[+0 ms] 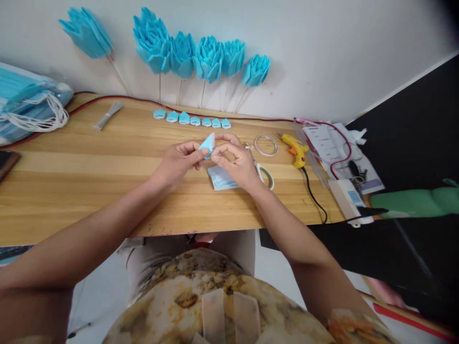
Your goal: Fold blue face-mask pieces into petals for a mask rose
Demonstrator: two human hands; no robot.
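Note:
Both hands meet over the middle of the wooden table [89, 177]. My left hand [179, 162] and my right hand [234, 160] pinch a small folded light-blue piece [208, 144] between their fingertips, held a little above the table. Under my right hand lies a stack of light-blue cut sheets [220, 177]. A row of several finished blue folded pieces [191, 119] lies farther back on the table.
Blue flowers on sticks [201, 57] lean against the wall. A pack of blue face masks [28, 102] sits at the far left. Right of my hands are scissors [265, 174], a tape roll [266, 145], a yellow glue gun [296, 149], papers and a power strip [349, 198].

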